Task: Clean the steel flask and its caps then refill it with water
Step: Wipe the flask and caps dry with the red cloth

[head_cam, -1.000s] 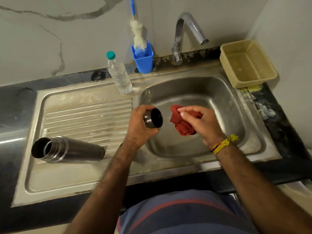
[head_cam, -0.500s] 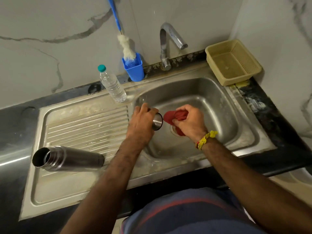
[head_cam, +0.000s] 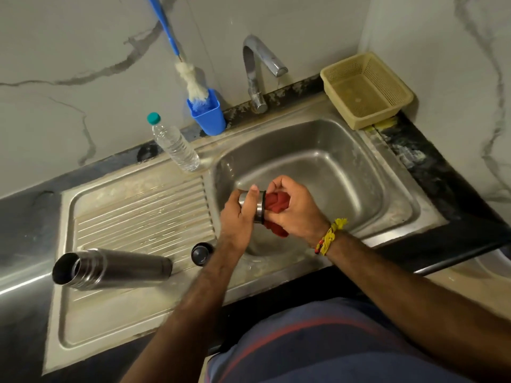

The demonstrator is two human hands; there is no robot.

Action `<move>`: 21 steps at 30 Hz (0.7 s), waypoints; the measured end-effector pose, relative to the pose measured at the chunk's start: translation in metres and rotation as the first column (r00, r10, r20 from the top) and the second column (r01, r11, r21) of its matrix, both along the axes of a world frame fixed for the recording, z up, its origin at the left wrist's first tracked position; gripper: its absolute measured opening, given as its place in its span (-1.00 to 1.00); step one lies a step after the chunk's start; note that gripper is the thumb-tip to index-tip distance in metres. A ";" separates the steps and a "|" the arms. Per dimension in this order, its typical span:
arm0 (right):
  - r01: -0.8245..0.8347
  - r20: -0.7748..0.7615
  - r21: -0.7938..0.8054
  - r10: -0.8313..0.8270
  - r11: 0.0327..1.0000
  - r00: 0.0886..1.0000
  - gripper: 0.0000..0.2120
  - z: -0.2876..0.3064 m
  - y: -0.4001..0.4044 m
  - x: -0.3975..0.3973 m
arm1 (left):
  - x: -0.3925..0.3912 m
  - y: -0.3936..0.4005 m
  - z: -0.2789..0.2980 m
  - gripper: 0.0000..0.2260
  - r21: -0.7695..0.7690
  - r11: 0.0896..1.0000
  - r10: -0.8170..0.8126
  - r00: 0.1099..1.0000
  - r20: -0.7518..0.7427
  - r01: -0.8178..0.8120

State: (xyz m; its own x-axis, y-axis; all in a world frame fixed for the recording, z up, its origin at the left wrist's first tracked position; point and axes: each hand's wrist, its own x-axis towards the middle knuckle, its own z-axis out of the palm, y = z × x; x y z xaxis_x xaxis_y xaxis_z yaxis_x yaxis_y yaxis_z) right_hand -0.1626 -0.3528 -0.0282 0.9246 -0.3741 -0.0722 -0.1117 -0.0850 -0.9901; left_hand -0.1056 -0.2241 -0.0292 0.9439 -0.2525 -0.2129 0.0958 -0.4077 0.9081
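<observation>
Meanwhile left hand [head_cam: 237, 217] grips steel cap [head_cam: 255, 204]; right hand [head_cam: 297, 214] clutches red cloth [head_cam: 276, 208] against it.

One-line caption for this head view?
Over the sink, left hand holds a steel cap while right hand pushes a red cloth into it.

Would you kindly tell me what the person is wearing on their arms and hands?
Both forearms are bare, with no sleeves in view. The right wrist carries a yellow thread band with a frayed tassel and some red beads. The left hand and right hand show no gloves or rings.
</observation>
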 end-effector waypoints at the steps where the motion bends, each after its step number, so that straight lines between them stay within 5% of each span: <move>1: -0.021 0.033 -0.154 0.027 0.988 0.999 -0.61 0.000 0.002 0.000 | 0.000 -0.004 -0.001 -0.48 0.065 0.997 0.049 0.998 -0.040 -0.046; 5: 0.023 0.029 -0.343 -0.014 0.939 0.999 -0.55 0.007 0.000 0.002 | 0.011 -0.011 0.007 -0.33 0.111 0.994 0.016 0.976 -0.218 0.009; 8: 0.100 -0.117 0.034 -0.095 0.994 0.989 -0.57 0.017 -0.010 0.009 | 0.007 -0.008 0.016 -0.68 -0.044 0.981 -0.188 0.981 0.040 0.189; 10: 0.100 -0.161 0.260 -0.059 0.960 0.985 -0.56 0.015 -0.008 0.010 | 0.008 -0.008 0.009 -0.74 -0.120 0.976 -0.161 0.973 0.164 0.182; 14: -0.092 -0.015 0.211 0.098 0.973 0.995 -0.55 0.003 -0.012 -0.002 | 0.011 -0.018 0.009 -0.52 0.011 0.999 -0.032 0.993 -0.112 0.033; 16: -0.231 0.011 -0.014 0.231 0.973 0.973 -0.57 0.007 -0.019 0.000 | 0.011 -0.028 0.020 -0.54 0.050 0.998 0.055 0.917 -0.396 -0.039; 18: -0.199 -0.005 -0.462 0.222 0.864 0.975 -0.63 0.010 -0.024 0.009 | 0.015 -0.035 0.027 -0.59 0.072 0.996 0.082 0.863 -0.498 -0.054; 20: -0.097 -0.008 -0.533 0.109 0.841 0.994 -0.64 0.009 -0.024 0.014 | 0.018 -0.039 0.027 -0.58 0.029 1.000 0.002 0.911 -0.413 0.011; 21: -0.056 -0.035 -0.425 0.046 0.903 0.998 -0.61 0.009 -0.024 0.015 | 0.018 -0.038 0.025 -0.63 -0.016 0.998 -0.066 0.948 -0.312 0.064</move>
